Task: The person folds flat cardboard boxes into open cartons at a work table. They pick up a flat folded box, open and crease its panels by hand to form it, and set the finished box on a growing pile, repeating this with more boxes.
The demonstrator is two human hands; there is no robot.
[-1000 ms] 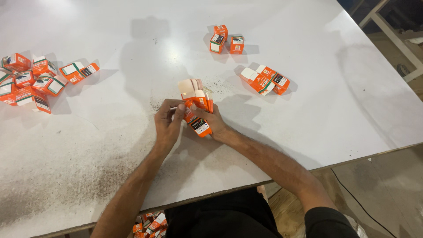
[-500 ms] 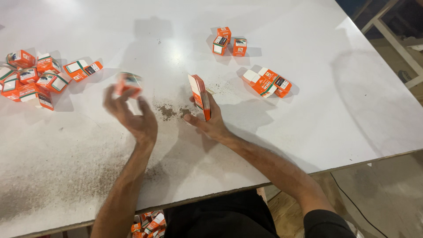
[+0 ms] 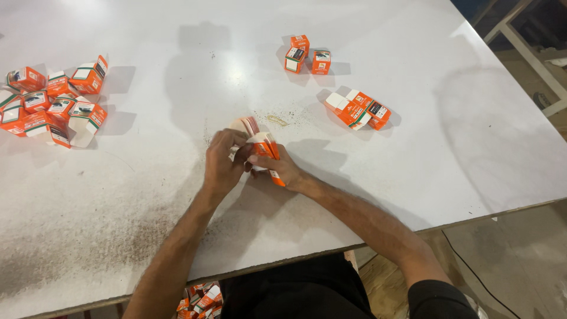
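A stack of flat orange cartons is being gripped mid-desk by the left hand and right hand, both closed around it. Bare white desk is being left open on every side.

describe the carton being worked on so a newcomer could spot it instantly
Start at the white table and look to its near-middle, where both hands meet. The left hand and right hand hold a small orange carton between them. Unlike the carton heap at far left, it is off the surface, flaps open.
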